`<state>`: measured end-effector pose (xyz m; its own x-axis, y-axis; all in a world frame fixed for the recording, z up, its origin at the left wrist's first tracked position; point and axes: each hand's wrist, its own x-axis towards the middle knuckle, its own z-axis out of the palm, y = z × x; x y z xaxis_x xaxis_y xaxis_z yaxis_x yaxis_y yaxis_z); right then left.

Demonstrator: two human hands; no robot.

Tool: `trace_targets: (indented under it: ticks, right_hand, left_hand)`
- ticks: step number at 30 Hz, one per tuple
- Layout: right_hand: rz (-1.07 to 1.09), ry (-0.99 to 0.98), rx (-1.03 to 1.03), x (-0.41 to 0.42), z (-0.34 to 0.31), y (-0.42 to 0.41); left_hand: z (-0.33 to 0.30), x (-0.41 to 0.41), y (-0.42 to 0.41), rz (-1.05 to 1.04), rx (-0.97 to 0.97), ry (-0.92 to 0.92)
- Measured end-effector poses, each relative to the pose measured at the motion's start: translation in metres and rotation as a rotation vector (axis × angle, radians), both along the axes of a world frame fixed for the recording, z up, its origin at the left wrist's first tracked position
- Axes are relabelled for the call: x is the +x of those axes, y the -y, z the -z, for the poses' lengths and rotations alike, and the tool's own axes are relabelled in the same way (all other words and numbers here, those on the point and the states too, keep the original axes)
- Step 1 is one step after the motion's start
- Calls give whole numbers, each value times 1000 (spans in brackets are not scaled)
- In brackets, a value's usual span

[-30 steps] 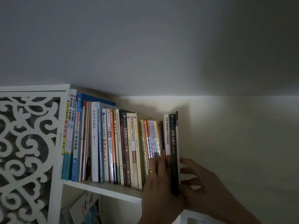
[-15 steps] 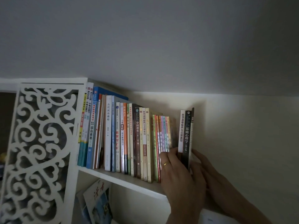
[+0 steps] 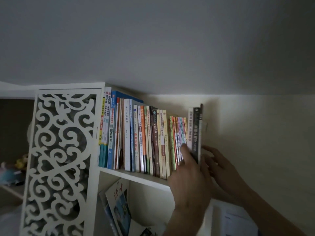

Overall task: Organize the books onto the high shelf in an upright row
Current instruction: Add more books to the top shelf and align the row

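A long row of upright books (image 3: 146, 138) fills the white high shelf (image 3: 136, 176) under the ceiling. At the row's right end stand a white-spined book (image 3: 190, 126), a black-spined book (image 3: 196, 132) and a thin dark one, pressed together. My left hand (image 3: 189, 178) presses on their left side, thumb up along the spines of the thin colourful books (image 3: 179, 133). My right hand (image 3: 219, 166) lies flat against their right side, fingers spread. The two hands squeeze this small bundle between them; its bottom edge is hidden by my left hand.
A white carved fretwork panel (image 3: 59, 159) closes the shelf's left end. Below the shelf a magazine (image 3: 119, 201) leans in the lower compartment. A pale wall (image 3: 264, 142) runs right of the books, ceiling close above. Toys (image 3: 15, 167) sit at far left.
The bundle of three books has gone further onto the shelf and closer to the row. My view has shifted, so the shelf sits more to the right.
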<state>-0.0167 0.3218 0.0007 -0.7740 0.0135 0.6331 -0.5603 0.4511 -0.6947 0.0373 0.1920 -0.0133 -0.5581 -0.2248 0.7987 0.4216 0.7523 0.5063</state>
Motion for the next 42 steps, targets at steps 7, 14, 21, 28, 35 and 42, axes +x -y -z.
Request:
trace_targets:
  ticks: [7,14,21,28,35,42]
  right_hand:
    - [94,2,-47,-3,2,26]
    - [320,-135,324,-10,-5,78]
    - [315,-108,334,-18,2,63]
    - [460,-171,461,-17,1,72]
    - [631,-199,240,-22,2,85]
    - [687,-171,30,-17,-7,50]
  left_hand:
    - [5,43,66,-23,97,-285]
    - [-10,73,122,-146,169,-390]
    - [-8,77,135,-132,244,-338]
    - [-8,73,135,-101,252,-322]
    - [-5,75,140,-90,200,-345]
    - [-1,65,114,-66,203,-330]
